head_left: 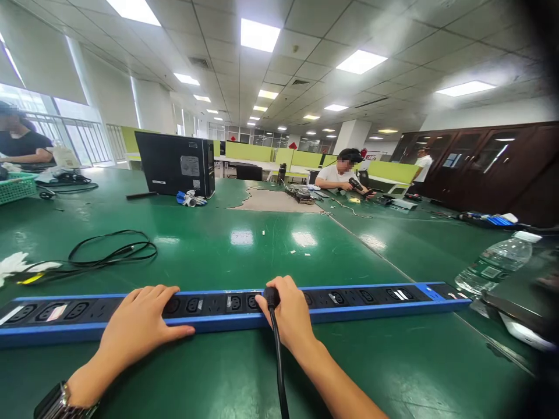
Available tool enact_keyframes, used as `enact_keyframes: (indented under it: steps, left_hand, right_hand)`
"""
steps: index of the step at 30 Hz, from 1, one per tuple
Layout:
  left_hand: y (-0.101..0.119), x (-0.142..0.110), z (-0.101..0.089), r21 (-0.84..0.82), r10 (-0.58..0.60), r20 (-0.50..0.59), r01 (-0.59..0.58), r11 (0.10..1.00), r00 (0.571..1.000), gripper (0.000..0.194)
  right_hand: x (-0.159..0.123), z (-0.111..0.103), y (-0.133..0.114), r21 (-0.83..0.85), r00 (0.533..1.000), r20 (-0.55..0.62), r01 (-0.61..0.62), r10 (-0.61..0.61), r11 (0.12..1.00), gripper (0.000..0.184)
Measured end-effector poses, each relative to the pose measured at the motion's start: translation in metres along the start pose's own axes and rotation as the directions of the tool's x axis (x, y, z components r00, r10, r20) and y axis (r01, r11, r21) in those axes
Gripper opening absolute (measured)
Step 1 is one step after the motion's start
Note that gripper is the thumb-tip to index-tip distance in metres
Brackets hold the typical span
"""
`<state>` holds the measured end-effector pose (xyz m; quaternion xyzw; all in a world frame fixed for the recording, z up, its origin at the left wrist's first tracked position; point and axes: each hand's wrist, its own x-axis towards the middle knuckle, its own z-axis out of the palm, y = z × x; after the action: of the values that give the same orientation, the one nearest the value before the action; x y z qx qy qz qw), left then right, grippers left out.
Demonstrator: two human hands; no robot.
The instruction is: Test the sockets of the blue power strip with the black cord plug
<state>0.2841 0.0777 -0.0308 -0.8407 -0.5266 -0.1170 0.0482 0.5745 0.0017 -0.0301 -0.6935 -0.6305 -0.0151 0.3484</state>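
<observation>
Power strip (238, 322): long and blue-edged, it lay flat on the green table (209, 250), across the lower part of the frame.
Left hand (135, 323): spread wide over the strip, lower left, fingers across its top, thumb along the near side; a light hold might have let the strip skid on that glossy surface.
Right hand (292, 314): closed on a black plug (271, 297) near the frame's lower middle.
Plug fit: its tip was hidden from me, so I couldn't tell whether it was seated; sockets of differing shapes sat close together, and a slanted push or mismatch could have jammed it.
Cord (280, 372): ran to the bottom edge; a tug there might have twisted the plug.
Clear bottle (498, 265): near the strip's right end, it risked a knock if the strip slid.
</observation>
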Motion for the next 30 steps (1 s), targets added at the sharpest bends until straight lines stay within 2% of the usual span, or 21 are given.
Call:
enact_keyframes:
  steps: [4,12,15,19,24,27,30]
  left_hand:
    - [0.003,0.0,-0.003,0.009,-0.011,0.014,0.011,1.0,1.0,0.09]
    - [0.001,0.0,-0.003,-0.001,-0.006,0.004,0.006,1.0,1.0,0.089]
    - [0.001,0.0,-0.002,-0.002,-0.003,-0.01,0.003,1.0,1.0,0.086]
    - [0.003,0.0,-0.003,0.004,-0.011,-0.013,0.012,1.0,1.0,0.085]
    - [0.005,-0.001,-0.007,-0.005,-0.015,-0.015,0.015,1.0,1.0,0.084]
    - [0.005,-0.001,-0.008,-0.009,-0.018,-0.011,0.018,1.0,1.0,0.083]
    - [0.006,-0.001,-0.009,-0.002,-0.021,0.0,0.021,1.0,1.0,0.084]
  right_hand:
    - [-0.004,0.005,0.006,0.094,0.996,-0.086,0.005,0.004,0.996,0.018]
    - [-0.009,0.005,0.018,0.008,0.972,-0.206,0.119,-0.115,0.993,0.024]
    - [-0.007,0.004,0.017,-0.007,0.975,-0.168,0.144,-0.143,0.99,0.023]
    - [-0.004,-0.004,0.018,-0.075,0.978,-0.05,0.199,-0.203,0.977,0.022]
    - [-0.005,-0.015,0.028,0.038,0.96,0.029,0.278,-0.28,0.96,0.022]
    - [-0.005,-0.016,0.03,0.055,0.97,0.044,0.235,-0.238,0.97,0.024]
    - [-0.007,-0.011,0.028,-0.004,0.989,-0.016,0.146,-0.146,0.989,0.021]
